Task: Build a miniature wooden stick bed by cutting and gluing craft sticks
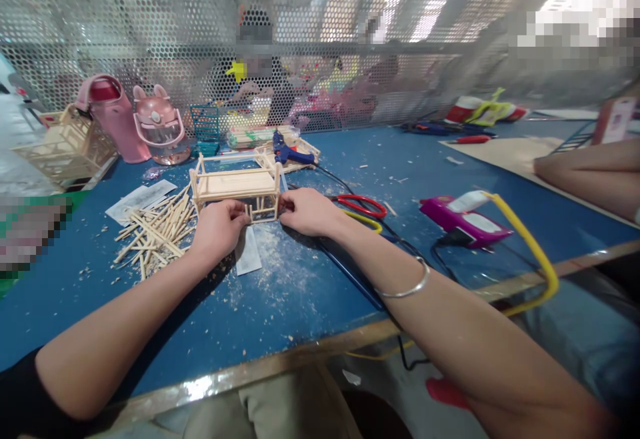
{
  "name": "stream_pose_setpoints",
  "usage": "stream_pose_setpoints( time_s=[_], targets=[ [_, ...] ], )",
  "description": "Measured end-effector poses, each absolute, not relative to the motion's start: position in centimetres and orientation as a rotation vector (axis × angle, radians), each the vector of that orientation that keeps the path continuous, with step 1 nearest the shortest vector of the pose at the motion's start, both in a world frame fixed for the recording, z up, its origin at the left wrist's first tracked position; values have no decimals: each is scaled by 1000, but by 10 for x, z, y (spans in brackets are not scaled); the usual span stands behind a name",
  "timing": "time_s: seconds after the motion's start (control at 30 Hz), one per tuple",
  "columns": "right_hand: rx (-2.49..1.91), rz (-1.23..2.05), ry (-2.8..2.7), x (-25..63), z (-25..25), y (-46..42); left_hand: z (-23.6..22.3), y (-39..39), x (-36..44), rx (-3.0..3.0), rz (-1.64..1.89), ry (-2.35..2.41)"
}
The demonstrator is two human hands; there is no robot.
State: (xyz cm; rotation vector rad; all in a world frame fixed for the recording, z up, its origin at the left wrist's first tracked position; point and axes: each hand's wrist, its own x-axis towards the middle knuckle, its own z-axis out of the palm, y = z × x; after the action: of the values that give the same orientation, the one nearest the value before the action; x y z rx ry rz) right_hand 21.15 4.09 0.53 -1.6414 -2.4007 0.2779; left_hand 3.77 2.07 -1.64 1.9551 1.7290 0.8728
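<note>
A small frame of pale wooden sticks (235, 182), shaped like a miniature bed with corner posts and a flat slatted deck, stands on the blue table in front of me. My left hand (219, 225) is closed at its lower front, fingertips pinched beside short upright sticks. At the lower right corner post, my right hand (310, 212) has thumb and fingers closed together against the frame. My fingers partly cover the contact points. A heap of loose wooden sticks (157, 232) lies left of my left hand. Under the frame's front is a white paper slip (249, 252).
Behind the frame lies a blue glue gun (295, 152). Pink bottles (163, 129) and another wooden model (70, 142) stand at the back left. A purple device (465, 219) with a yellow hose lies right, near cables. Beyond the perforated screen (165, 45) sits a person; another person's arm (590, 175) rests at right.
</note>
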Motion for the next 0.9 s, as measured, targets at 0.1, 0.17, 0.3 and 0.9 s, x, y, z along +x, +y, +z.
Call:
stream_pose_setpoints(
  time_s=[0.1, 0.17, 0.3, 0.9],
  targets=[
    [-1642, 277, -2398, 212, 4, 42, -17, 21, 37, 1957, 875, 1727],
    [-1652, 279, -2380, 214, 6, 43, -18, 21, 37, 1951, 883, 1716],
    [-1654, 219, -2192, 229, 18, 45, -20, 22, 36, 1935, 894, 1705],
    [-2103, -137, -2393, 283, 23, 11, -23, 20, 29, 1889, 958, 1599]
  ],
)
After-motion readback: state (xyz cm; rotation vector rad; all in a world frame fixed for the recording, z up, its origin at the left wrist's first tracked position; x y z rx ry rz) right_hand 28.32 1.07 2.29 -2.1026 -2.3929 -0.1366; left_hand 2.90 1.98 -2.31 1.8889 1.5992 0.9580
